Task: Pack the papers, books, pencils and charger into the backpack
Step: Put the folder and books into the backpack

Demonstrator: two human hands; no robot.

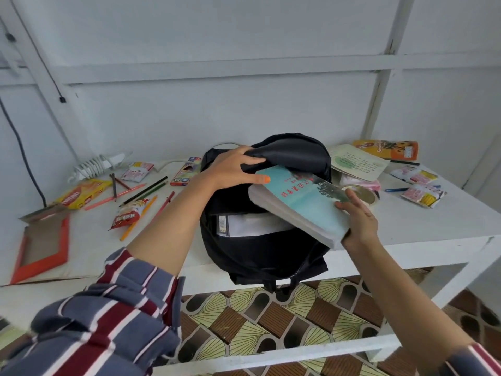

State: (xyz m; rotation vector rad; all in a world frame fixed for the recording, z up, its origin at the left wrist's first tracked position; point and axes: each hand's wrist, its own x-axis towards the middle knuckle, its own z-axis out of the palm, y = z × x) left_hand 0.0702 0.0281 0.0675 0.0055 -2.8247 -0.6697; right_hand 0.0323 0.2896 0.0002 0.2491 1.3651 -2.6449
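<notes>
Backpack [267, 240] held open by left hand [233, 169]; right hand [357, 215] grips book [303, 204].

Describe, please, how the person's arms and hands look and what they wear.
The left sleeve and right sleeve are blue-grey with maroon and white stripes, leaving the forearms bare. The left hand has an orange-painted thumbnail. The right hand shows no ring, watch or glove.

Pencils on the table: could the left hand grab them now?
Probably, once it lets go: the left hand holds the backpack open. The pencils lie uncovered beside the bag, with nothing in the way.
</notes>
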